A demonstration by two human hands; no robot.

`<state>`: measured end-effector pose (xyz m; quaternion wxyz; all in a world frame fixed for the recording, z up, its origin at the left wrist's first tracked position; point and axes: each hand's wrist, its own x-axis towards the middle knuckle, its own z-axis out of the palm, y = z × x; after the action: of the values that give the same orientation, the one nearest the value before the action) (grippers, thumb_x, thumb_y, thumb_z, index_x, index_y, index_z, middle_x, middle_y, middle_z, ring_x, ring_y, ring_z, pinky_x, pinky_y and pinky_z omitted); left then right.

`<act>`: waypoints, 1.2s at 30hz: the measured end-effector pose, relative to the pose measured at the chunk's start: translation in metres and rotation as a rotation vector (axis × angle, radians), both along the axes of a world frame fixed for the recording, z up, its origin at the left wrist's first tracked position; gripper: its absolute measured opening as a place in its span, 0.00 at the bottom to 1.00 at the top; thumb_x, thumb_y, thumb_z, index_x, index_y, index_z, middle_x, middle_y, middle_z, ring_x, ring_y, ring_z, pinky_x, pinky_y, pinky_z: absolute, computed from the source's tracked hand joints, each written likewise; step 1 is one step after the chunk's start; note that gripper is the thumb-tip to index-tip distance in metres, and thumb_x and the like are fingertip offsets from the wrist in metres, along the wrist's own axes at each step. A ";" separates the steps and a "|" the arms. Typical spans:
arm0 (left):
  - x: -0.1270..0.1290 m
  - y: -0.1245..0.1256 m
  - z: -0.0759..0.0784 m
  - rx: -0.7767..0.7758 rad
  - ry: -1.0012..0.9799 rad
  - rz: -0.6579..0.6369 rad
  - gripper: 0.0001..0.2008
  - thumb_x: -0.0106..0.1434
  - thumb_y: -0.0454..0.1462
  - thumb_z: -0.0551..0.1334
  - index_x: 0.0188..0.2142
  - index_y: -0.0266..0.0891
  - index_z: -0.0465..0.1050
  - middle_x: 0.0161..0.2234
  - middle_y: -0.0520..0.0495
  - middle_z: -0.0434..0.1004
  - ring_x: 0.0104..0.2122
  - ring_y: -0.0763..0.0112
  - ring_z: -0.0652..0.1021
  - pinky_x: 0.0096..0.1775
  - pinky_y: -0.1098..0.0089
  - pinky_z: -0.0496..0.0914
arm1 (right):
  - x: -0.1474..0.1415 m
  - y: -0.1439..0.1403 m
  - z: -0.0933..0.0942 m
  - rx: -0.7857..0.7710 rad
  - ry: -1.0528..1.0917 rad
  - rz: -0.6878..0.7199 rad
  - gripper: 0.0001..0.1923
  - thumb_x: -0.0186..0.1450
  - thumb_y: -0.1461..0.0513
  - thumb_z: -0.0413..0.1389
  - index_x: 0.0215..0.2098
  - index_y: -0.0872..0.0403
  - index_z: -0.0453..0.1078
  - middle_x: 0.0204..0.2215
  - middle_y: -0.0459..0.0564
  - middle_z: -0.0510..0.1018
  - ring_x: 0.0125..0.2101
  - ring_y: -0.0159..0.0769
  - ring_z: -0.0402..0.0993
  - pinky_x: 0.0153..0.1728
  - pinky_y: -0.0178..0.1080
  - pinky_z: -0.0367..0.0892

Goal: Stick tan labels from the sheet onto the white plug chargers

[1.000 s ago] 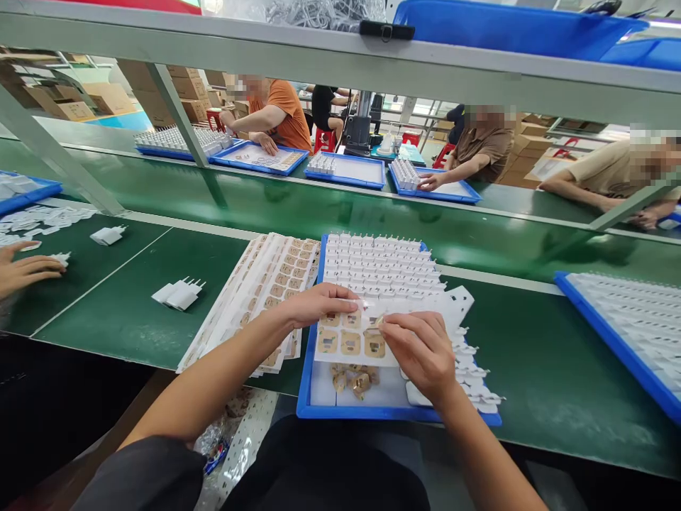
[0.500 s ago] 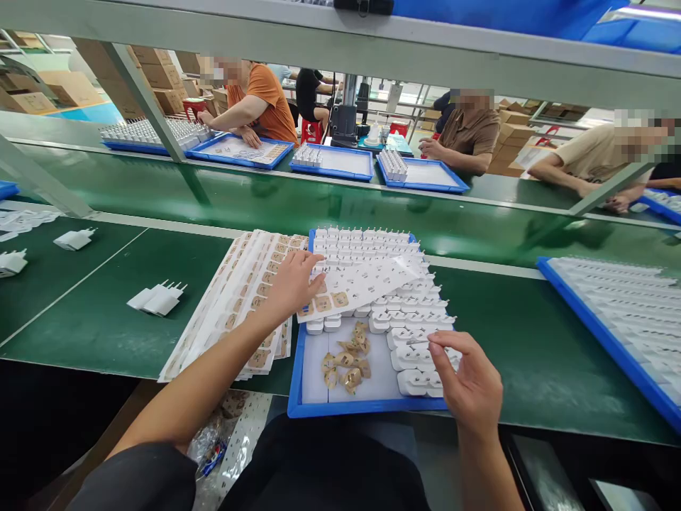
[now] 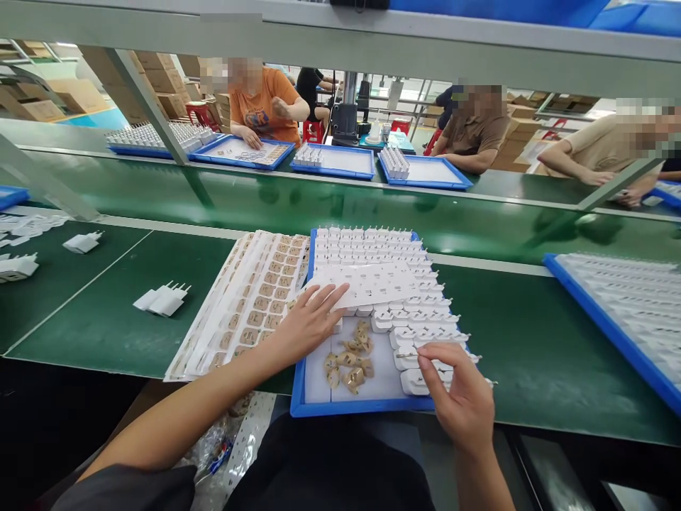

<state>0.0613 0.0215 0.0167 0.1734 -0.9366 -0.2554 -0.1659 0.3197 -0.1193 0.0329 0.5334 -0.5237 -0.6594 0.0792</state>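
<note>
My left hand [image 3: 313,319] lies flat with its fingers stretched out over the left end of a white sticker sheet [image 3: 372,285]. That sheet lies across white plug adapters [image 3: 367,252] standing in rows, pins up, in a blue-rimmed tray [image 3: 367,406]. Thumb and forefinger of my right hand [image 3: 460,394] pinch a thin grey sliver [image 3: 407,354], too small to make out clearly, just over the adapters at the tray's near right. Crumpled tan stickers [image 3: 348,362] lie on the tray's bare floor between my hands.
Left of the tray is a stack of sheets with tan stickers [image 3: 266,291]. Loose adapters [image 3: 162,299] lie farther left on the green bench [image 3: 106,319]. Another blue tray [image 3: 611,333] is at right. Across the conveyor [image 3: 255,199], several people sit at trays under a metal frame.
My left hand has moved down and right, lying flatter over the sheet's tan-sticker end. My right hand has shifted slightly down and left, still pinching. Across the conveyor, the orange-shirted person has raised an arm.
</note>
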 end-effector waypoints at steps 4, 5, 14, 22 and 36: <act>0.001 -0.004 0.000 0.005 0.002 -0.030 0.07 0.68 0.35 0.63 0.45 0.38 0.74 0.67 0.36 0.65 0.62 0.51 0.69 0.61 0.53 0.61 | -0.005 0.002 0.005 -0.047 -0.082 -0.023 0.08 0.68 0.69 0.58 0.42 0.50 0.73 0.38 0.50 0.76 0.40 0.39 0.74 0.42 0.42 0.70; 0.000 -0.006 0.002 0.000 -0.005 -0.052 0.05 0.67 0.34 0.63 0.43 0.38 0.73 0.65 0.36 0.68 0.61 0.51 0.70 0.60 0.54 0.62 | -0.006 0.003 0.006 -0.063 -0.087 -0.024 0.07 0.68 0.68 0.57 0.41 0.50 0.73 0.38 0.50 0.75 0.40 0.39 0.74 0.42 0.42 0.71; -0.012 -0.037 0.013 -0.692 -0.916 -0.107 0.11 0.66 0.43 0.66 0.42 0.42 0.67 0.45 0.41 0.79 0.46 0.62 0.80 0.44 0.64 0.75 | -0.033 0.012 0.016 -0.210 0.331 0.316 0.05 0.73 0.62 0.53 0.40 0.49 0.71 0.38 0.52 0.77 0.40 0.40 0.76 0.39 0.41 0.74; 0.017 -0.079 -0.023 -1.343 -1.345 -0.176 0.25 0.60 0.46 0.71 0.53 0.44 0.67 0.43 0.44 0.78 0.38 0.64 0.81 0.36 0.68 0.77 | -0.074 0.012 0.015 -0.306 0.477 0.523 0.03 0.71 0.61 0.57 0.39 0.50 0.73 0.33 0.49 0.78 0.35 0.37 0.76 0.37 0.38 0.73; 0.002 -0.084 -0.023 -0.953 -1.061 -0.112 0.25 0.60 0.35 0.70 0.57 0.45 0.71 0.53 0.41 0.81 0.50 0.58 0.83 0.52 0.61 0.77 | -0.071 0.010 0.014 -0.432 0.664 0.388 0.04 0.66 0.58 0.63 0.35 0.50 0.77 0.28 0.47 0.78 0.27 0.33 0.76 0.28 0.33 0.73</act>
<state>0.0630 -0.0625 -0.0065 -0.4108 -0.7152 -0.3016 -0.4782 0.2482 -0.1096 0.0469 0.5700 -0.4356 -0.5070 0.4779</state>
